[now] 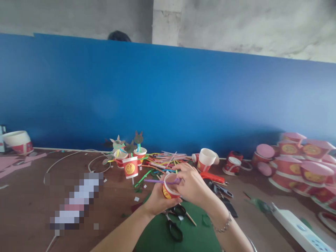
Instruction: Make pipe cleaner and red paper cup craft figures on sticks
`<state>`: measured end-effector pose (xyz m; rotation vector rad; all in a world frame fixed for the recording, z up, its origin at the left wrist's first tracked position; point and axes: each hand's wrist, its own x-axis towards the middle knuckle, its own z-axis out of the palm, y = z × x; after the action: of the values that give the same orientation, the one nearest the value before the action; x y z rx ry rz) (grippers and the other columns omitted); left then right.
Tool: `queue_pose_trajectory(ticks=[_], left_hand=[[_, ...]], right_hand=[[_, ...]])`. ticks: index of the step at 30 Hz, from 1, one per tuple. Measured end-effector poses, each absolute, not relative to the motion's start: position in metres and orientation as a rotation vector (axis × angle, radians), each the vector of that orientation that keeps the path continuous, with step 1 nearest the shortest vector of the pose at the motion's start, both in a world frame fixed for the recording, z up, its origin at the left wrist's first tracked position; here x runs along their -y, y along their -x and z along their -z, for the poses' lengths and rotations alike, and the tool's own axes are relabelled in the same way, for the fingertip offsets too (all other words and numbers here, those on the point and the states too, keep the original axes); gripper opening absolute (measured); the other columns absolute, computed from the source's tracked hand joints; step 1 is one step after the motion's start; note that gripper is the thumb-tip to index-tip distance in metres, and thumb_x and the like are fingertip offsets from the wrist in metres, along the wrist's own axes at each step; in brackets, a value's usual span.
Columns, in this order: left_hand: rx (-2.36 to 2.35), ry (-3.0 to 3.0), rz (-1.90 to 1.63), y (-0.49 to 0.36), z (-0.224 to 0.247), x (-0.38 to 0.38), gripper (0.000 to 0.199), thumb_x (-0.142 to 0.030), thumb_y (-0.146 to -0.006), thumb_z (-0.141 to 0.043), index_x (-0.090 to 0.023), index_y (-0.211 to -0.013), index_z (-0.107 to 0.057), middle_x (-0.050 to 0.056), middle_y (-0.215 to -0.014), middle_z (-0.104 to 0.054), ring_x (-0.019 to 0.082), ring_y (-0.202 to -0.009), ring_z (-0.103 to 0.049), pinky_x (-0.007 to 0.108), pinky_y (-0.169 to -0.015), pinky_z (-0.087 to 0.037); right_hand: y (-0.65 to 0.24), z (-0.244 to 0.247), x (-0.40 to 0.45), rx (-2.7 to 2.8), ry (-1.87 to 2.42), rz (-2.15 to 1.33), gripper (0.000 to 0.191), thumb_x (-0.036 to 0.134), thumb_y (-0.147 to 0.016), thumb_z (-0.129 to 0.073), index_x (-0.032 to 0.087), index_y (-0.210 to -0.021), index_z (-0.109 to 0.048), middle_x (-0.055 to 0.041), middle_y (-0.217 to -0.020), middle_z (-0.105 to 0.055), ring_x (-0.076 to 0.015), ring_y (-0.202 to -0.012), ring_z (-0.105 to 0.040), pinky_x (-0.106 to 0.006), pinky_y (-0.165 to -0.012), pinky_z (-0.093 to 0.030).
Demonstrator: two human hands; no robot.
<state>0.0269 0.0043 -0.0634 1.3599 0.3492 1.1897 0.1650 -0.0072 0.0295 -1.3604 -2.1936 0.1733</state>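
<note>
My left hand (154, 201) is wrapped around a small red and white paper cup (168, 193) with a gold emblem, tilted so its open mouth shows. A purple straw (154, 181) runs across the cup, sticking out past its left side. My right hand (193, 182) closes its fingers on the straw's right part at the cup's rim. Whether the straw passes through the cup wall is hidden by my fingers. Below my hands, black-handled scissors (175, 231) and a thin wooden stick (191, 218) lie on a green sheet (149, 234).
Behind my hands lie colored straws (168, 159) and cups with animal-face cutouts (130, 167). A white cup (207, 159) and an orange-handled tool (214, 177) stand right of them. Pink-topped cups (315, 171) are stacked far right, near a power strip (296, 224). A blue partition (168, 98) closes the back.
</note>
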Motion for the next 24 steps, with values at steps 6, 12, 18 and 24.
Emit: queue_pose_trajectory(ticks=[6, 12, 18, 24], left_hand=[[-0.376, -1.358, -1.156, -0.026, 0.059, -0.003, 0.057, -0.028, -0.064, -0.080, -0.016, -0.114, -0.055, 0.013, -0.112, -0.064, 0.026, -0.100, -0.061, 0.035, -0.086, -0.048], [-0.403, -1.379, -1.209, -0.025, 0.051, -0.003, 0.055, -0.030, -0.062, -0.081, -0.016, -0.110, -0.058, 0.011, -0.106, -0.065, 0.025, -0.098, -0.061, 0.036, -0.087, -0.048], [-0.340, -1.344, -1.232, -0.029, 0.060, -0.004, 0.064, -0.032, -0.061, -0.082, -0.017, -0.116, -0.054, 0.012, -0.110, -0.063, 0.026, -0.102, -0.060, 0.037, -0.089, -0.047], [-0.429, -1.362, -1.209, -0.026, 0.058, -0.006, 0.052, -0.032, -0.064, -0.080, -0.013, -0.110, -0.061, 0.013, -0.106, -0.067, 0.026, -0.097, -0.063, 0.037, -0.086, -0.049]], right_hand=[[-0.168, -0.029, 0.007, 2.136, 1.429, -0.264, 0.014, 0.012, -0.064, -0.059, 0.020, -0.071, -0.068, -0.0083, -0.114, -0.063, -0.0272, -0.104, -0.057, -0.042, -0.090, -0.043], [-0.170, -0.034, 0.008, 2.012, 1.276, -0.408, 0.016, 0.019, -0.067, -0.064, 0.022, -0.083, -0.064, -0.0071, -0.115, -0.061, -0.0249, -0.108, -0.055, -0.041, -0.094, -0.042], [-0.161, -0.026, 0.007, 2.033, 1.336, -0.386, 0.013, 0.010, -0.065, -0.057, 0.021, -0.059, -0.061, -0.0074, -0.114, -0.063, -0.0254, -0.107, -0.056, -0.041, -0.091, -0.043], [-0.167, -0.032, 0.007, 2.000, 1.239, -0.554, 0.025, 0.019, -0.072, -0.060, 0.022, -0.095, -0.067, -0.0080, -0.117, -0.061, -0.0247, -0.109, -0.056, -0.041, -0.095, -0.042]])
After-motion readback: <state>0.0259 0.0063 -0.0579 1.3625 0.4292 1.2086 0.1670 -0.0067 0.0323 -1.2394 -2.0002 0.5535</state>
